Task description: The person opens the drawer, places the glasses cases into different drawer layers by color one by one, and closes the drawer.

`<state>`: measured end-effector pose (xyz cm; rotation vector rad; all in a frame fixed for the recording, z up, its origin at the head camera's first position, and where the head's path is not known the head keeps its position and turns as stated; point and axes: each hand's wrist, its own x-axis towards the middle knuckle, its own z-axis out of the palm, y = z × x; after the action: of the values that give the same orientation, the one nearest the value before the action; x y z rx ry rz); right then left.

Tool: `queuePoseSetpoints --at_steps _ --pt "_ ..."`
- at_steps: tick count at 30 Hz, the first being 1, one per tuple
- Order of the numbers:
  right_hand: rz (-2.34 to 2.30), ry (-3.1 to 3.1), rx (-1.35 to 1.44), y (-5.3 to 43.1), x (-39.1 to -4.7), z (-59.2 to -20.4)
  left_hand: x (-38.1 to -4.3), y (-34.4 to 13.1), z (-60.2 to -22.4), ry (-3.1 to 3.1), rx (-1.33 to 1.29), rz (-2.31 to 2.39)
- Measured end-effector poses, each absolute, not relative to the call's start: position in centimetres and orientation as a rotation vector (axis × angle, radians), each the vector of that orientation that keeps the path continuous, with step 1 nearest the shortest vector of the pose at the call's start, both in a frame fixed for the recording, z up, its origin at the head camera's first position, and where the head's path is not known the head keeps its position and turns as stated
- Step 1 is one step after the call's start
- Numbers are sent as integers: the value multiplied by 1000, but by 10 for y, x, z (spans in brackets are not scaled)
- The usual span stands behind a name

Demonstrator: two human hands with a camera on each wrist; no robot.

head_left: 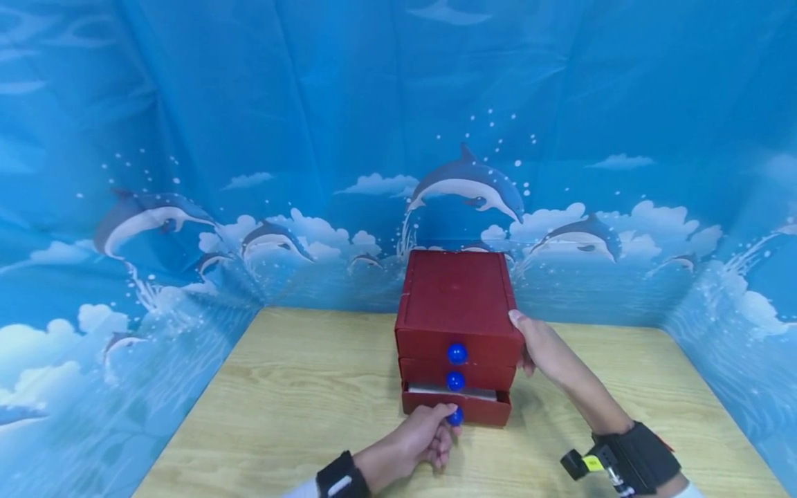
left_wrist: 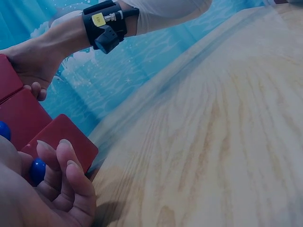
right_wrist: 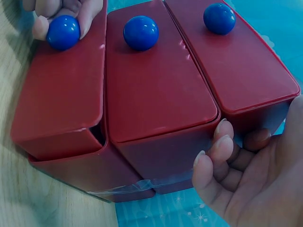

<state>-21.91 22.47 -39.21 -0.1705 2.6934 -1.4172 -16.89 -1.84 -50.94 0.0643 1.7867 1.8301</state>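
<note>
A red three-drawer box [head_left: 461, 290] with round blue knobs stands at the back of the table. Its bottom drawer [head_left: 486, 409] is pulled partly out, and something white shows inside. My left hand [head_left: 429, 437] pinches the blue knob [right_wrist: 64, 32] of that drawer between thumb and fingers. The upper two drawers sit closed. My right hand [head_left: 542, 342] holds the box's right side, thumb at the top edge; in the right wrist view its curled fingers [right_wrist: 221, 149] lie against the side near the upper drawers.
A light wood-grain table [head_left: 299, 387] carries the box. Behind and around it hangs a blue curtain [head_left: 349, 104] printed with dolphins and clouds. Each wrist wears a black band, the right one [head_left: 635, 456] with a small camera on it.
</note>
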Motion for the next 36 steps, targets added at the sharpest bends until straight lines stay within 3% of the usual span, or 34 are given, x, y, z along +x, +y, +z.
queuePoseSetpoints --at_steps 36 --pt "-1431 2709 -193 225 -217 -391 -191 -13 -510 1769 85 1783"
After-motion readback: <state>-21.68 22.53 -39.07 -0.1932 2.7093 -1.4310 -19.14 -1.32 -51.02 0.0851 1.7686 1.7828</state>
